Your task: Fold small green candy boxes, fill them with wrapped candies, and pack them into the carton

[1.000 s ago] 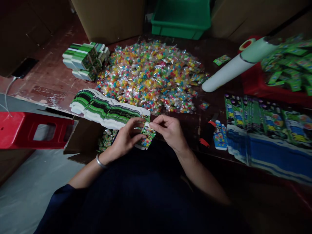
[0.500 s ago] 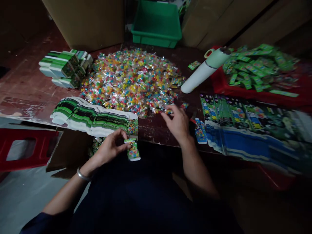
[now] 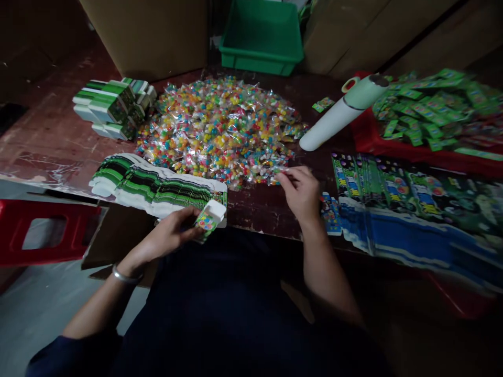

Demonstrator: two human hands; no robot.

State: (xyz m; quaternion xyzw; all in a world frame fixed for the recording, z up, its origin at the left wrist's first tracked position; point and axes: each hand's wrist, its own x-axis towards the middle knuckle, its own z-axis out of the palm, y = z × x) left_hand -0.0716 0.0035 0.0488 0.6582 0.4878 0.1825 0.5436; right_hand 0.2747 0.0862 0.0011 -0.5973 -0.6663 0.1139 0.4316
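A small green box point(image 3: 209, 220) with its white top standing open is held in my left hand point(image 3: 173, 233), just in front of the table edge. Behind it lies a fanned row of flat green and white cartons point(image 3: 157, 186). My right hand point(image 3: 302, 193) is at the lower right edge of a heap of clear candy bags point(image 3: 220, 128). Its thumb and forefinger are pinched together at one of the bags there, a small clear candy bag point(image 3: 275, 175).
Stacked white and green boxes point(image 3: 108, 107) stand at the left. A green bin point(image 3: 261, 42) is behind the heap. To the right are a bottle point(image 3: 341, 112), a red tray point(image 3: 363, 131) of green packets point(image 3: 420, 110), and blue and green pouches point(image 3: 393, 209).
My left hand has turned the green box so that its open white end faces up. My right fingers have closed at the heap's edge. The whole view has shifted slightly.
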